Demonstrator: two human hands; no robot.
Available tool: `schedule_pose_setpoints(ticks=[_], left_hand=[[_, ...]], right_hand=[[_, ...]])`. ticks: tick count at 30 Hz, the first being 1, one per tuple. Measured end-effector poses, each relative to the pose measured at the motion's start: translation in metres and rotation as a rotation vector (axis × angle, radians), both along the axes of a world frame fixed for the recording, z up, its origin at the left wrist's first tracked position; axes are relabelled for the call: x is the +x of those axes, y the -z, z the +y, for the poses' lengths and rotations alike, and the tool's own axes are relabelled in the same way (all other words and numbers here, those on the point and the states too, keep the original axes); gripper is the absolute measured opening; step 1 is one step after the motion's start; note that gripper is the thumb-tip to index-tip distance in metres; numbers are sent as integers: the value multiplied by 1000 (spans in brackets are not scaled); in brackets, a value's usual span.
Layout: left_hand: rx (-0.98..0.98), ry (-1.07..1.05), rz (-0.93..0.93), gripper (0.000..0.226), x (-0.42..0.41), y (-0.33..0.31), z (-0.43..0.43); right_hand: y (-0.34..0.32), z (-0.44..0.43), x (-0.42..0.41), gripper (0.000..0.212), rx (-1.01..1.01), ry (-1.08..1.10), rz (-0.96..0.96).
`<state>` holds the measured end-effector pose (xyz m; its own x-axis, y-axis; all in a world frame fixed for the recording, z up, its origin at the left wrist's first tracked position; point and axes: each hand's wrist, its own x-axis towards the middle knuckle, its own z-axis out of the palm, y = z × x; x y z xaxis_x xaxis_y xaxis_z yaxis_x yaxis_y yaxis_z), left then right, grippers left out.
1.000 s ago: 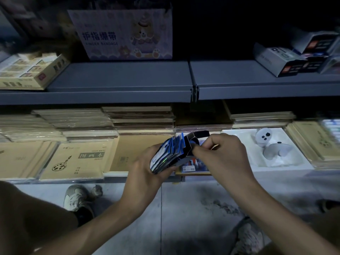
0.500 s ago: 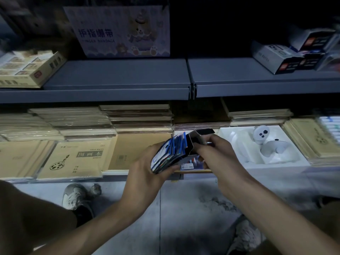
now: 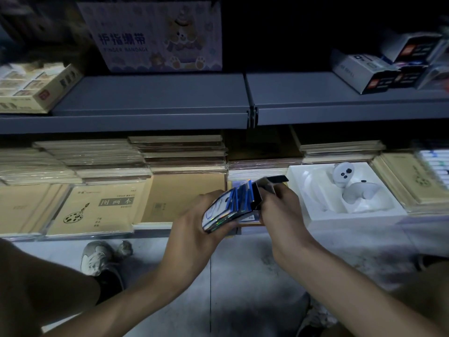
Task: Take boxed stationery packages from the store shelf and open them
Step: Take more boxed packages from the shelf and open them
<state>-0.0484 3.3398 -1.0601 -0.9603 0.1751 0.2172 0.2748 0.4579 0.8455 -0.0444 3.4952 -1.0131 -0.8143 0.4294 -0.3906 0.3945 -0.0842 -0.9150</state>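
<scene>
A small dark box [image 3: 261,193] with its flap lifted is held in front of the lower shelf, with a fanned stack of blue-and-white cards [image 3: 227,207] sticking out of it to the left. My left hand [image 3: 194,224] grips the card stack from below and the side. My right hand [image 3: 281,210] holds the box's right end, fingers curled at its open flap. More boxed packages [image 3: 388,66] lie on the upper shelf at the right.
The grey upper shelf [image 3: 150,98] carries a finger-bandage carton [image 3: 155,35] and a tan box [image 3: 36,88]. Below lie stacks of kraft notebooks [image 3: 97,207] and a white tray [image 3: 315,215] with a white controller [image 3: 352,186]. My shoes rest on the grey floor [image 3: 243,288].
The right hand has slid down off the top of the box to its right end, and the box flap now stands lifted. The cards stay fanned in the left hand.
</scene>
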Motion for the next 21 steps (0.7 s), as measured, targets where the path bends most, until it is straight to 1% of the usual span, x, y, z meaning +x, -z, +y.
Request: schedule_pose_setpoints(ticks=[3,5,8,10,12,14,16,18,20,21], left_hand=[[-10,10,-13,49,2,1,2],[-6,9,-40,48,2,1,3],[52,20,-163,43,-1,2,2],[98,36,-251,43,-5,2,-1],[155,55,-352,42,-8,-1,-2],[250,89,-486,38,-8,-5,-3],[332,141,-595,35,-7,-9,-5],[359,191,-662,35,-7,-11,-8],[354,241,-708,36,-7,-14,-9],[348,260,-726,36,-6,-15,-9]], right_hand=[[5,-1,1,13,43,11,-18],[3,1,1,13,35,0,-27],[-7,7,2,10,-33,-53,-62],[-14,12,3,24,-64,-97,-67],[-22,18,5,38,-44,-103,-49],[-29,25,7,39,-3,-88,-5],[-32,32,10,33,93,-70,114],[-34,39,11,23,339,-96,321],[-38,42,13,16,571,-227,475],[-39,42,14,12,648,-303,517]])
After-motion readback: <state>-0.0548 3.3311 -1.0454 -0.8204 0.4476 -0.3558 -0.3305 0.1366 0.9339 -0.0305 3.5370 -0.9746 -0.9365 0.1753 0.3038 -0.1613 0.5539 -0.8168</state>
